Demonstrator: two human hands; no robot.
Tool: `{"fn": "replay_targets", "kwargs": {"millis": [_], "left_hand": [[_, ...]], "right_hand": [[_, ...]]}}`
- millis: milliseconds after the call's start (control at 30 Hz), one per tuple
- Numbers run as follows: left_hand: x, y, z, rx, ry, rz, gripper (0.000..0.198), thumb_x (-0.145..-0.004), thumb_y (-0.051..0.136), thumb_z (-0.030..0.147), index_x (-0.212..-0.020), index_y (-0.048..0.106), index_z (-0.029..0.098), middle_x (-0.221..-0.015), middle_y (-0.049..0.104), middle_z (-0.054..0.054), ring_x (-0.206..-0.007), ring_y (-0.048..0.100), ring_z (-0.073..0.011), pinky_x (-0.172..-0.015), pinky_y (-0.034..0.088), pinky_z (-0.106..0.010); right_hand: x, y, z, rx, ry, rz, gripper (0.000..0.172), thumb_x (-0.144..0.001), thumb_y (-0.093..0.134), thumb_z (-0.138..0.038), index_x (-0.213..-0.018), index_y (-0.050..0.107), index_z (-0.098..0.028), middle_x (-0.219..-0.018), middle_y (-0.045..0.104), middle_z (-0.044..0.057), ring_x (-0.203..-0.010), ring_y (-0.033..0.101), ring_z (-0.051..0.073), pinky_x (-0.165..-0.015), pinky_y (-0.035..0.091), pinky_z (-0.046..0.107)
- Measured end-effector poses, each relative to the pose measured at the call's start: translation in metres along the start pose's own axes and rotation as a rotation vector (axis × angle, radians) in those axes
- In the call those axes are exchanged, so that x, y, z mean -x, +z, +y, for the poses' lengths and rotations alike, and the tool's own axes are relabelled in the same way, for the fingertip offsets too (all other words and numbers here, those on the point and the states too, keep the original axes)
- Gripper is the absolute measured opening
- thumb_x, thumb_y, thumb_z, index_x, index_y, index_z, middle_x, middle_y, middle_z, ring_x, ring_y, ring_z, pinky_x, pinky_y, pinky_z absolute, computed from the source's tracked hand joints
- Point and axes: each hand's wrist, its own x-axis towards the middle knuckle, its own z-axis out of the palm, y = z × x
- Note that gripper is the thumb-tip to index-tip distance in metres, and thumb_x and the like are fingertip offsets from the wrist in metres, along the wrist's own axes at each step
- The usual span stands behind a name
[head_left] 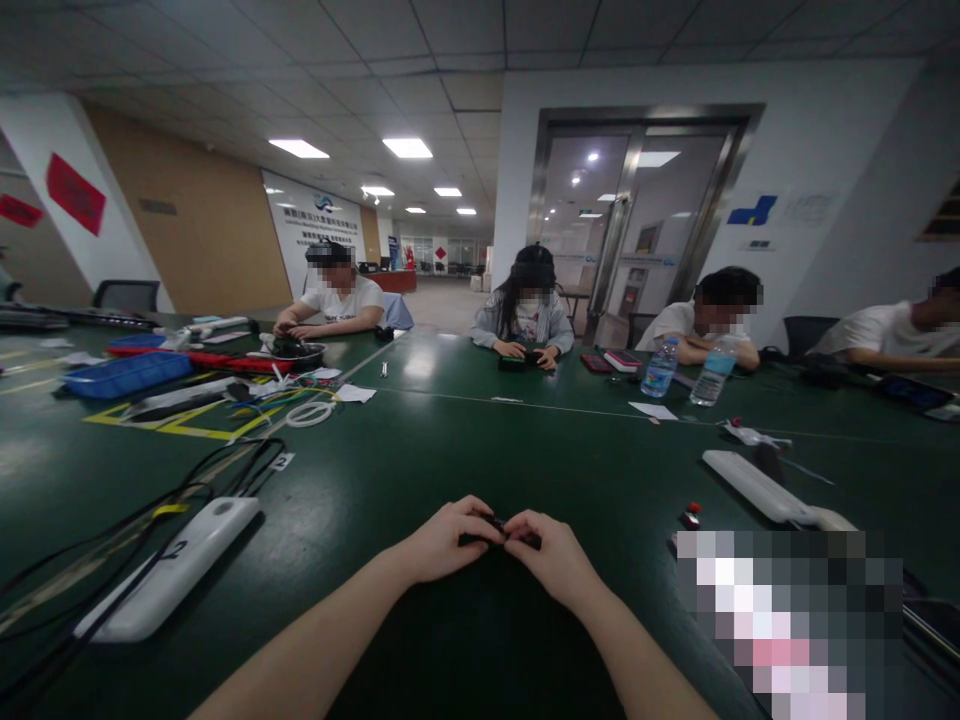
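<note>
Both hands meet low over the green table (420,440), the left hand (442,542) and right hand (553,557) pinching a small dark part (501,526) between their fingertips, just above the tabletop, with a white power strip (172,580) lying well off to the left.

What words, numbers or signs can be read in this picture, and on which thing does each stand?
"2": on the white power strip, near left.
"2", probably: on the small white tag beyond it.
Too blurred to read: lettering on the far wall board; blue sign beside the door; bottle labels.
None visible on the small black part between the left hand and right hand.
</note>
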Motion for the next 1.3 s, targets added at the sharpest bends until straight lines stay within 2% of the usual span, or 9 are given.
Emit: {"fn": "replay_targets", "kwargs": {"millis": [333, 500, 700, 867, 1000, 1133, 1300], "left_hand": [[0.0, -0.001, -0.003, -0.105, 0.01, -0.006, 0.033, -0.082, 0.053, 0.021, -0.109, 0.064, 0.036, -0.121, 0.049, -0.001, -0.113, 0.047, -0.0192, -0.098, 0.037, -0.036], [0.005, -0.015, -0.02, -0.19, -0.055, 0.061, 0.033, -0.084, 0.05, 0.025, -0.112, 0.062, 0.035, -0.121, 0.049, -0.001, -0.109, 0.049, -0.0185, -0.096, 0.037, -0.034], [0.026, -0.048, -0.061, -0.24, -0.328, 0.204, 0.033, -0.085, 0.046, 0.034, -0.114, 0.061, 0.035, -0.115, 0.052, -0.003, -0.1, 0.054, -0.0182, -0.091, 0.041, -0.032], [0.043, -0.068, -0.092, -0.354, -0.7, 0.396, 0.038, -0.084, 0.043, 0.039, -0.117, 0.059, 0.033, -0.113, 0.058, -0.004, -0.099, 0.056, -0.0206, -0.085, 0.044, -0.032], [0.053, -0.076, -0.104, -0.415, -0.965, 0.565, 0.041, -0.084, 0.039, 0.04, -0.119, 0.059, 0.03, -0.109, 0.061, -0.008, -0.098, 0.057, -0.0261, -0.082, 0.045, -0.036], [0.059, -0.079, -0.108, -0.468, -1.091, 0.713, 0.042, -0.084, 0.038, 0.035, -0.117, 0.061, 0.022, -0.101, 0.063, -0.013, -0.099, 0.055, -0.0295, -0.086, 0.042, -0.04], [0.058, -0.078, -0.11, -0.488, -1.14, 0.747, 0.039, -0.083, 0.04, 0.03, -0.114, 0.062, 0.022, -0.1, 0.061, -0.014, -0.105, 0.053, -0.0297, -0.088, 0.041, -0.039]], "right_hand": [[-0.001, -0.003, 0.001, 0.1, 0.013, 0.066, 0.017, -0.071, 0.062, -0.029, -0.087, 0.065, -0.025, -0.084, 0.058, 0.001, -0.077, 0.054, 0.017, -0.069, 0.043, 0.03], [-0.004, -0.011, 0.016, -0.023, 0.121, 0.169, 0.02, -0.076, 0.057, -0.035, -0.091, 0.064, -0.024, -0.084, 0.06, 0.001, -0.077, 0.056, 0.017, -0.068, 0.044, 0.031], [-0.007, -0.014, 0.026, -0.116, 0.149, 0.226, 0.016, -0.077, 0.057, -0.031, -0.089, 0.065, -0.024, -0.088, 0.063, 0.001, -0.082, 0.058, 0.018, -0.073, 0.047, 0.034], [-0.008, -0.015, 0.029, -0.146, 0.143, 0.268, 0.015, -0.076, 0.057, -0.029, -0.088, 0.066, -0.024, -0.087, 0.064, 0.001, -0.083, 0.059, 0.019, -0.074, 0.047, 0.035], [-0.009, -0.019, 0.036, -0.15, 0.163, 0.323, 0.015, -0.075, 0.058, -0.029, -0.087, 0.066, -0.024, -0.086, 0.064, 0.001, -0.084, 0.059, 0.019, -0.074, 0.047, 0.035], [-0.01, -0.026, 0.042, -0.132, 0.245, 0.405, 0.017, -0.074, 0.058, -0.028, -0.089, 0.066, -0.024, -0.086, 0.064, 0.002, -0.084, 0.059, 0.02, -0.073, 0.047, 0.035], [-0.01, -0.031, 0.044, -0.079, 0.259, 0.361, 0.022, -0.075, 0.056, -0.029, -0.094, 0.064, -0.022, -0.087, 0.064, 0.002, -0.082, 0.06, 0.019, -0.073, 0.047, 0.032]]}}
